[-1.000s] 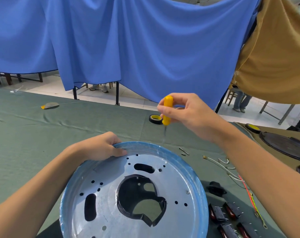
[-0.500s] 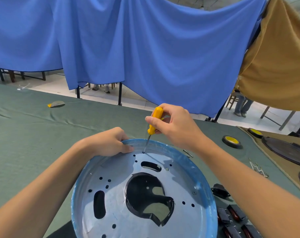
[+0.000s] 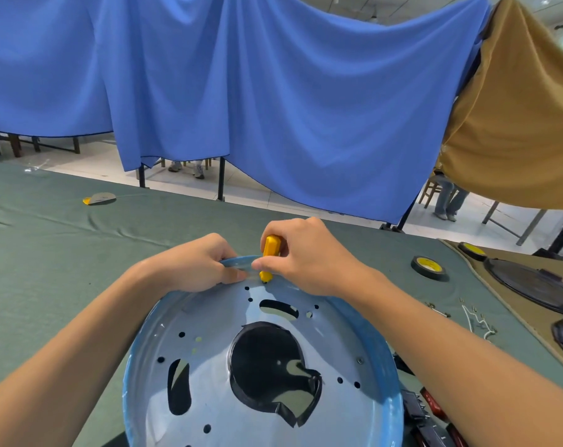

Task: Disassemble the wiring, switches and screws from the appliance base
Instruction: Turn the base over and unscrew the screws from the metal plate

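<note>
Right hand (image 3: 309,257) grip clamped on upright screwdriver (image 3: 270,248), its long axis pointing down at the far rim of the appliance base (image 3: 206,375); left hand (image 3: 202,266) clamps that rim just beside it.

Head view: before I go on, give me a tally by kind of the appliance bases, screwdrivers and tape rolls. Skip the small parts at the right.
Appliance base: 1
Yellow-handled screwdriver: 1
Tape rolls: 2
Total: 4
</note>
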